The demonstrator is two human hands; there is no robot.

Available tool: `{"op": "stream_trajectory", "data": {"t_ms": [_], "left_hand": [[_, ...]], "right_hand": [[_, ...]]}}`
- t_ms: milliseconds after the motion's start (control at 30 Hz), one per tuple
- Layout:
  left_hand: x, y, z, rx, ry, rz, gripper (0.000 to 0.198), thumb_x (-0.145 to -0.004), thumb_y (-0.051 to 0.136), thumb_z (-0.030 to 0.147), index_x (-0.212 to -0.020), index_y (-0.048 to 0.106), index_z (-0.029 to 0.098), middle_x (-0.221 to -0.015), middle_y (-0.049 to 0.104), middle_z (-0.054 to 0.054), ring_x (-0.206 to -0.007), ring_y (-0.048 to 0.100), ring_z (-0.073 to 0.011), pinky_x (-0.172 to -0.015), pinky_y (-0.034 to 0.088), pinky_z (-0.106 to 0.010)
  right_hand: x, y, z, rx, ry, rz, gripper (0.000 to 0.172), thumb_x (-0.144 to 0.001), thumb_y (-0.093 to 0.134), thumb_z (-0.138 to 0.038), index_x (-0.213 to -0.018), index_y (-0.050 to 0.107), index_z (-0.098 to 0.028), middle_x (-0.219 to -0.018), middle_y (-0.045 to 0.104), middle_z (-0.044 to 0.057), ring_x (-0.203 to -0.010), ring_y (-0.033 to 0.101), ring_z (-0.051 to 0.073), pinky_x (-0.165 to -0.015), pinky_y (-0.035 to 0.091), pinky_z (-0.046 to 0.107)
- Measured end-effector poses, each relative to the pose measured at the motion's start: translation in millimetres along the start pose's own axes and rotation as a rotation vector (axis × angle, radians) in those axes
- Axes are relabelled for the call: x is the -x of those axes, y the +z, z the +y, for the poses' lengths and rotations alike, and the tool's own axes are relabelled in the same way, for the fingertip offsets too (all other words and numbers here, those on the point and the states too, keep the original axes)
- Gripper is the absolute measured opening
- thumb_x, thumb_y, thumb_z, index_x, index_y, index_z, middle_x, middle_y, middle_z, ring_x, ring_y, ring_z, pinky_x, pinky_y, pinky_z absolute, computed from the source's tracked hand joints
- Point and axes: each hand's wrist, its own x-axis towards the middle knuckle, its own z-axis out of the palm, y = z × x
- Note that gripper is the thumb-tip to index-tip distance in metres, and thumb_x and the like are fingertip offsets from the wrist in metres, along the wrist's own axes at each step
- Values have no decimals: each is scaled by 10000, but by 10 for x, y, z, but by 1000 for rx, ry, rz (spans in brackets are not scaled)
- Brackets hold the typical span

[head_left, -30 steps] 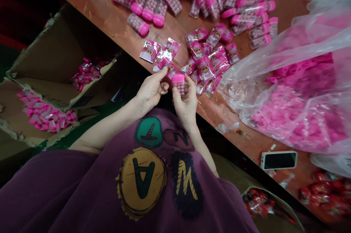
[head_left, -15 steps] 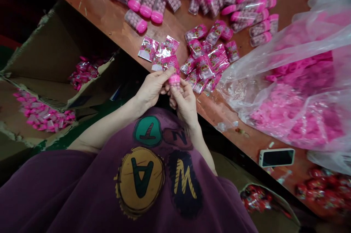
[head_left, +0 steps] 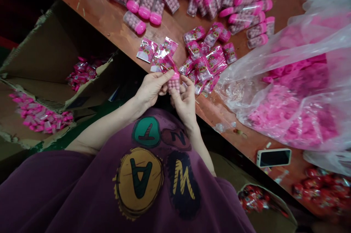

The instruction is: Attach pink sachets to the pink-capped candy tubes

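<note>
Both hands meet at the table's front edge around a small clear container of pink balls with a pink cap (head_left: 173,84). My left hand (head_left: 153,87) is closed, its thumb and fingers at the cap and at a pink printed packet (head_left: 168,63) just beyond it. My right hand (head_left: 185,98) is closed on the container's lower right side, thumb in front. Flat pink packets (head_left: 147,50) lie just past the left hand. A pile of filled pink packets (head_left: 203,67) sits beyond the right hand.
Many pink-capped containers (head_left: 155,6) cover the table's (head_left: 109,25) far side. At right are a clear bag of pink pieces (head_left: 296,105), a phone (head_left: 274,157) and red packets (head_left: 323,189). Cardboard boxes (head_left: 41,57) with pink items stand at left; another box (head_left: 230,174) is lower right.
The container between my hands shows more of its pink balls, and the packet at its cap looks more crumpled. My right fingers have shifted slightly. The whole view has moved a little.
</note>
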Motion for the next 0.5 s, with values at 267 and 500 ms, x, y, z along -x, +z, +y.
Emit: {"op": "stream_trajectory", "data": {"t_ms": [267, 500], "left_hand": [[-49, -70, 16, -24, -26, -73, 408, -886, 816, 395, -672, 576, 143, -520, 517, 25, -413, 401, -24, -395, 217, -178], [-51, -88, 91, -8, -55, -186, 365, -912, 779, 397, -716, 623, 131, -551, 535, 10, -438, 435, -33, -407, 252, -172]], "right_hand": [[4, -14, -71, -314, 106, -40, 449, -912, 747, -476, -1178, 430, -303, -736, 619, -94, -462, 431, 51, -441, 372, 184], [-43, -61, -85, -411, 201, -116, 417, -919, 709, -451, -1164, 409, -299, -721, 596, -98, -478, 399, 62, -447, 372, 182]]}}
